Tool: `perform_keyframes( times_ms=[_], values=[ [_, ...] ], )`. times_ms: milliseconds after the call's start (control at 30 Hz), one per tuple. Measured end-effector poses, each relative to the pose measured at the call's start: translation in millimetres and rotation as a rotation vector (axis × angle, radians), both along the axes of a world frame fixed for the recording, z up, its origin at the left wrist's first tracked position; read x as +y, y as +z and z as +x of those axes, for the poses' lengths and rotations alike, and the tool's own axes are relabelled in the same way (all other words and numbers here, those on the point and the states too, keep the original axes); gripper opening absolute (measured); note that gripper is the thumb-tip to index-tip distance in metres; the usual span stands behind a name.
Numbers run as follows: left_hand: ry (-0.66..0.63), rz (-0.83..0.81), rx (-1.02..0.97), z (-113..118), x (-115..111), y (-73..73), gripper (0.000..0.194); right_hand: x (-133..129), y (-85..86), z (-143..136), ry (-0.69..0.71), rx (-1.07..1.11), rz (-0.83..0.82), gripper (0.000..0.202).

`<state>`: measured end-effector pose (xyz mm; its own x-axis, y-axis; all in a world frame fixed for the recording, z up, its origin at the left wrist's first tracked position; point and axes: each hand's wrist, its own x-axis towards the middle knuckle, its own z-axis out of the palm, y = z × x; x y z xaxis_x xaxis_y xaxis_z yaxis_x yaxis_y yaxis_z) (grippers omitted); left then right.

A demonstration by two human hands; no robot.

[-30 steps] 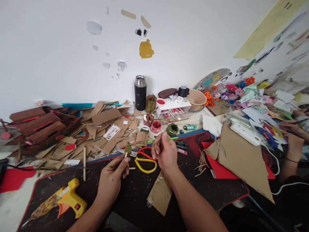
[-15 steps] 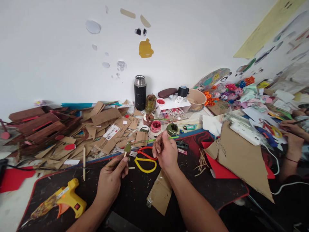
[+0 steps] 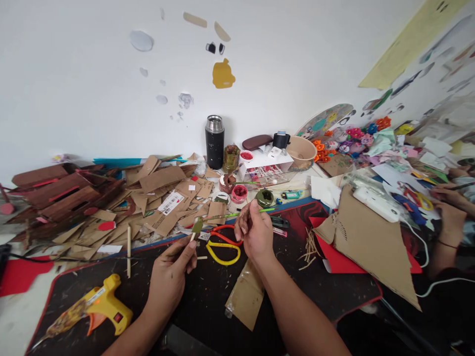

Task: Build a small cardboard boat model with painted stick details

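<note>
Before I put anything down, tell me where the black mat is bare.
A broad patch of the black mat lies between the right forearm and the red sheet, this side of the thin sticks. A smaller, flecked one lies between the left hand and the brown card. Beyond the mat it is crowded: cardboard scraps left, paint pots centre.

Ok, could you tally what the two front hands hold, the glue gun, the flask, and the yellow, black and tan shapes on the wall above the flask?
Brush in the right hand: 1
Green-tipped stick in the left hand: 1
Yellow glue gun: 1
Black flask: 1
Yellow wall shape: 1
Black wall shapes: 2
Tan wall shapes: 2
Total: 9
</note>
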<state>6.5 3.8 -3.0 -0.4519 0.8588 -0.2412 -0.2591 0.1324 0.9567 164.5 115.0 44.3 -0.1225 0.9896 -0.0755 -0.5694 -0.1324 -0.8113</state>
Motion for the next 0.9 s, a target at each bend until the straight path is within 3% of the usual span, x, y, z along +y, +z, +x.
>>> perform_keyframes(
  times_ms=[233,467,900],
  values=[
    [-0.045,0.033,0.106,-3.9,-2.1,-5.8,0.040,0.1,1.6,-1.1,-0.023,-0.003,-0.015,0.064],
    [-0.040,0.054,0.039,-1.9,-0.9,-1.9,0.030,1.3,2.7,-0.1,-0.043,0.007,-0.029,0.063],
    [-0.022,0.058,-0.026,1.0,1.4,3.8,0.032,-3.2,0.7,-3.1,0.013,0.007,-0.010,0.057]
  ],
)
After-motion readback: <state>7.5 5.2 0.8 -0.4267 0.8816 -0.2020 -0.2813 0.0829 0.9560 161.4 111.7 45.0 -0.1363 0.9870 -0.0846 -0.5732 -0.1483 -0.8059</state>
